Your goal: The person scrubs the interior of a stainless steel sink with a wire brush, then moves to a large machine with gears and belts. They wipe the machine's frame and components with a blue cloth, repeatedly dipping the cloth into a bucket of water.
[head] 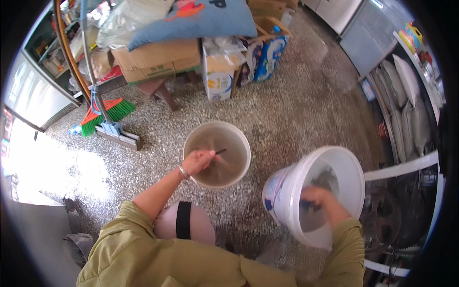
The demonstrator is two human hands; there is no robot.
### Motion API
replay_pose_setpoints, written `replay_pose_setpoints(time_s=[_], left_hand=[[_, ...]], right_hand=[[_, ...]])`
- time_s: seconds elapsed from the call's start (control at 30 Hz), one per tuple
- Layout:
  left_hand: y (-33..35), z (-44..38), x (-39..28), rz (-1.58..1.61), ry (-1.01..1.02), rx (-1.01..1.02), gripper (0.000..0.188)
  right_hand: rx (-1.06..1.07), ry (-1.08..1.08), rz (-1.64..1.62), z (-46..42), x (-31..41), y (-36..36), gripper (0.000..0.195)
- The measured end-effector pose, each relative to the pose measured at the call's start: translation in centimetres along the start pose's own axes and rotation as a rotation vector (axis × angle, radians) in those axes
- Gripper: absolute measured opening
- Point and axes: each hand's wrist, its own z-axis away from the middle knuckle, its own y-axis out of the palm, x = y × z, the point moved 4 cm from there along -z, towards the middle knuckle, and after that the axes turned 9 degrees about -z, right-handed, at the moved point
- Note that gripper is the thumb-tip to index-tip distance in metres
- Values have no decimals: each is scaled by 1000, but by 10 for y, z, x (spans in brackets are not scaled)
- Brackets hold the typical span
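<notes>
My left hand (199, 161), with a bracelet at the wrist, pinches a thin dark stick-like object (221, 151) above a round white bucket (245, 158) of murky liquid. To the right, a larger white plastic bucket (292, 211) with a printed side leans over. Inside its mouth is my right hand (315, 195), blurred, near something dark; whether the fingers grip it cannot be made out. Greyish matter or liquid lies within that bucket.
A broom with green bristles (122, 110) and a floor squeegee or mop (116, 134) stand at left on the speckled floor. Cardboard boxes (161, 59) under a blue cushion (200, 21) are ahead. Shelves with grey cushions or sacks (407, 125) line the right side.
</notes>
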Motion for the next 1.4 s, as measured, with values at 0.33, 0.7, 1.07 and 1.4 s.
replay_pose_setpoints(time_s=[0.33,0.7,1.07,1.4], left_hand=[[16,-1,-5,-143,59,-82,9],[22,-12,6,-608,241,-7,10],[66,-21,-165,-878,488,-112,11],[340,51,-505,-1208,1608,-211,23]], right_hand=[[-245,132,-52,8,-14,0,46],[-271,-304,-664,111,31,-12,33],[-807,-598,-794,181,-5,13,31],[-850,-492,-336,161,14,40,33]])
